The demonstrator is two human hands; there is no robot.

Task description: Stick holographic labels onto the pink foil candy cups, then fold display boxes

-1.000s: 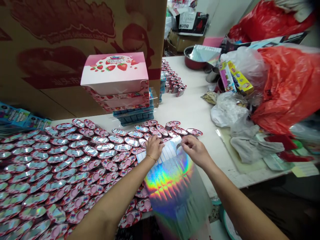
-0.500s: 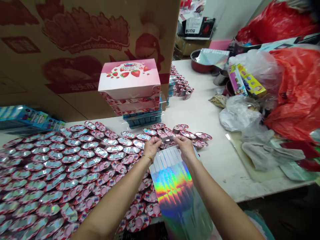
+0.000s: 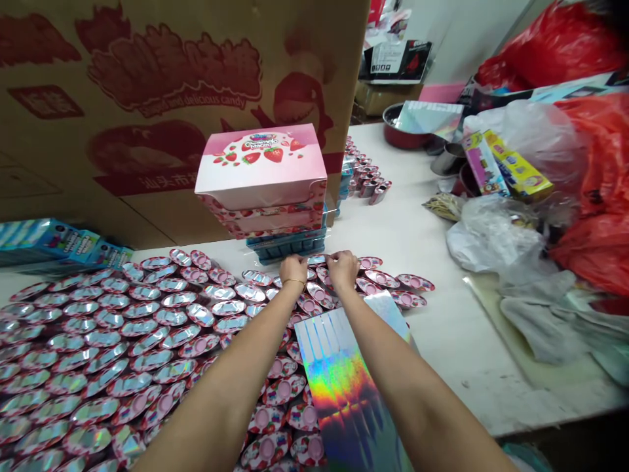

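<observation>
Both hands reach out to the far edge of a crowd of small oval strawberry-print packs (image 3: 284, 390). My left hand (image 3: 293, 270) and my right hand (image 3: 344, 270) pinch the two ends of a shiny silver oval sticker (image 3: 316, 259), stretched level between them. It lies on or just above the top of one pack; which of the two is hard to tell. Under my right forearm lies a rainbow-shimmering sticker sheet (image 3: 339, 387), its upper part marked with narrow strips. Many packs at left have silver tops, while those near the sheet show a round pink spot.
Just beyond my hands, a pink-and-white strawberry box (image 3: 263, 164) rests on blue trays (image 3: 287, 245). A big cardboard carton (image 3: 162, 151) rises behind. On the right are red plastic bags (image 3: 609, 196), clear bags (image 3: 496, 229), a grey cloth (image 3: 535, 321) and a dark red pan (image 3: 407, 134).
My hands have moved forward, away from the sticker sheet, carrying the sticker to a pack near the blue trays. More of the sheet's top now shows. The view has shifted slightly.
</observation>
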